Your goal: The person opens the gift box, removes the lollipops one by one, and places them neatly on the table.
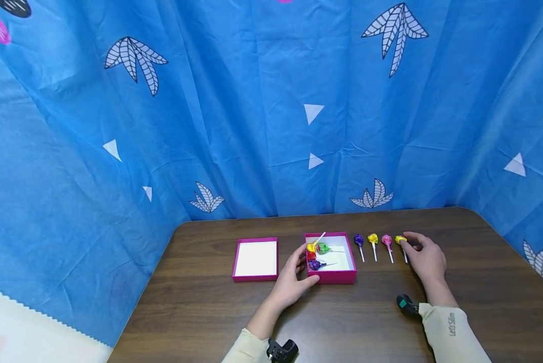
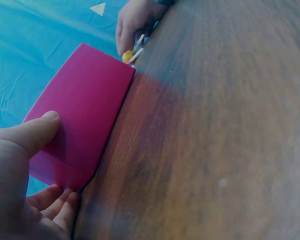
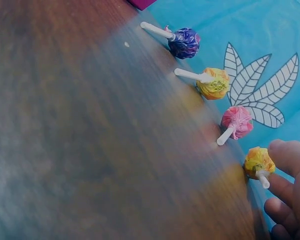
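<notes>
From my station, my right fingers (image 3: pixel 282 189) pinch the yellow lollipop (image 3: pixel 254 164) farthest right of the magenta box (image 1: pixel 332 278); its round wrapper could slip free. My left fingers (image 2: pixel 66 211) hold the box's near-left corner; uneven pressure might skew it. Wood-grain surface (image 1: pixel 344 317) beneath it, blue leaf-print curtain (image 1: pixel 271 75) behind.

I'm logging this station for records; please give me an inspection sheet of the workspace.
Surface: brown wood-grain table.
Job's things: pink box holding lollipops; white-lined lid to its left; to its right, a row of purple lollipop, yellow lollipop, pink lollipop and end yellow lollipop.
Clutter: nothing seen.
Hands: left hand grips the box's near left corner; right hand at the end yellow lollipop, grip unclear.
Cables: nothing seen.
Surroundings: blue curtain with leaf prints behind the table.
</notes>
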### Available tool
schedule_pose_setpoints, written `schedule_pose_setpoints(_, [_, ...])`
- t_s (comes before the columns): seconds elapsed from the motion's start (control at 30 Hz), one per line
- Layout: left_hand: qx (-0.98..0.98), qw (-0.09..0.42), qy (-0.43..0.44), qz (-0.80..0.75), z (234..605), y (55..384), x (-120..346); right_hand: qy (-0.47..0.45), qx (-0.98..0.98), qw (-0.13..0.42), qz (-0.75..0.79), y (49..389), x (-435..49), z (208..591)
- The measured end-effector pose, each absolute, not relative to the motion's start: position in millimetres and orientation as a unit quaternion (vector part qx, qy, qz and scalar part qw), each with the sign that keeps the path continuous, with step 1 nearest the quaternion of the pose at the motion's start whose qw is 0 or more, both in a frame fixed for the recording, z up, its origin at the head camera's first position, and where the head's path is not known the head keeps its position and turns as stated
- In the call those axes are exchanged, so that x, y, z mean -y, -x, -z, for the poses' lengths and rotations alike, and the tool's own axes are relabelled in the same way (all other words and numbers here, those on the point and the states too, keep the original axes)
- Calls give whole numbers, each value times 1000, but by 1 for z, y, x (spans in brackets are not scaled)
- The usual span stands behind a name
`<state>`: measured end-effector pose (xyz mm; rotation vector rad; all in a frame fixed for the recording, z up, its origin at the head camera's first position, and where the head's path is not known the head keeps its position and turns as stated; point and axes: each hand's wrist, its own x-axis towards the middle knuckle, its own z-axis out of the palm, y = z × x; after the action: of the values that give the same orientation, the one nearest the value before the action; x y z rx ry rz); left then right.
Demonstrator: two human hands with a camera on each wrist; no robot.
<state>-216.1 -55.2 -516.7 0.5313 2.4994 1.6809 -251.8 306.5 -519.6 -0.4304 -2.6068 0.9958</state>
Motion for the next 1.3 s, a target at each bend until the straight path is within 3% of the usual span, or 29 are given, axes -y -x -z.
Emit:
schedule_pose_setpoints(0.7, [-818,41,-169,-548,516,215,55,180,872,141,-433,248,-304,511])
schedule_pose_setpoints(1.3, [-818,41,-171,-547,516,217,55,224,784,195,-546,242,-293,465])
